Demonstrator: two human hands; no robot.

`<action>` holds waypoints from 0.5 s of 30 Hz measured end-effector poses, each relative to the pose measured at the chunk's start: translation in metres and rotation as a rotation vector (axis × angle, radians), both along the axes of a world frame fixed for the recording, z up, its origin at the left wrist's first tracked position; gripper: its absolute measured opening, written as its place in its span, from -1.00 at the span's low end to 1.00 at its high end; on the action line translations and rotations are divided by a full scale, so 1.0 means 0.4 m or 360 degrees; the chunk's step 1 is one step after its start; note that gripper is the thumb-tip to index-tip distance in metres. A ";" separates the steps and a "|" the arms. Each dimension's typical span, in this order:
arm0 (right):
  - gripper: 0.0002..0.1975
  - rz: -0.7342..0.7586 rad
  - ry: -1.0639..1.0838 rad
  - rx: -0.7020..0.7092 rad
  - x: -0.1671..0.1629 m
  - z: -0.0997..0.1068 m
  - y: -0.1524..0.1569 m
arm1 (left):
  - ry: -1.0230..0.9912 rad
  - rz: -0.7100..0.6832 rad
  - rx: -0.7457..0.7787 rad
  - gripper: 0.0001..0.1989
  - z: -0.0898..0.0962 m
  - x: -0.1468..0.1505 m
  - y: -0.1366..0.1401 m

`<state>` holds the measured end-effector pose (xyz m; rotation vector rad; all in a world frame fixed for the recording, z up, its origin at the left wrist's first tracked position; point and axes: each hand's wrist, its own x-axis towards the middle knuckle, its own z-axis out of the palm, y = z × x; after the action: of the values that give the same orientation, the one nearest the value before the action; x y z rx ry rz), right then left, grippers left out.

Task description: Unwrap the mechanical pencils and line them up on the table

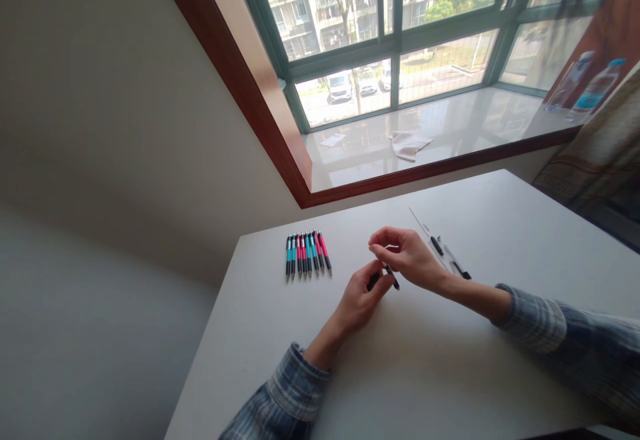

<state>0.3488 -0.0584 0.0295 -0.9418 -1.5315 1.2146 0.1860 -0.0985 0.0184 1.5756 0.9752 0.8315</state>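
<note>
My left hand [357, 299] is closed around a dark pen part [393, 280], whose black end sticks out below the fingertips. Just above it, my right hand [409, 258] has thumb and forefinger pinched together; anything between them is too small to make out. Beyond my right wrist lie loose pen parts: a short black piece [437, 246], a pale tube with a black end [457, 263] and a thin pale rod [418, 217]. Left of my hands, several pens [309, 254] with turquoise or pink barrels and black grips lie side by side.
The white table [260, 333] meets the wall [125, 127] at its left and far side. Behind it, a window sill [360, 153] holds a crumpled cloth [409, 145], a paper [333, 140] and a bottle [597, 90]. A curtain [585, 153] hangs at the right.
</note>
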 end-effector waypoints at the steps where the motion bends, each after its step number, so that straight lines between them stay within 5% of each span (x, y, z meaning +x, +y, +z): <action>1: -0.83 0.0010 -0.0008 0.0011 -0.002 0.002 -0.002 | -0.0004 -0.0004 0.0002 -0.67 0.002 0.003 0.000; 10: -0.69 -0.0240 0.0059 0.0232 0.046 0.039 0.068 | -0.0004 0.0217 -0.0047 -0.65 -0.039 -0.031 -0.014; 15: -0.67 -0.0070 -0.0213 0.0365 0.078 0.050 0.082 | 0.0090 0.0300 0.0038 -0.66 -0.060 -0.038 -0.015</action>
<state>0.3799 -0.0255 0.0495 -0.9135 -1.7054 0.9369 0.1706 -0.1046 -0.0055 1.5513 1.1719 0.9352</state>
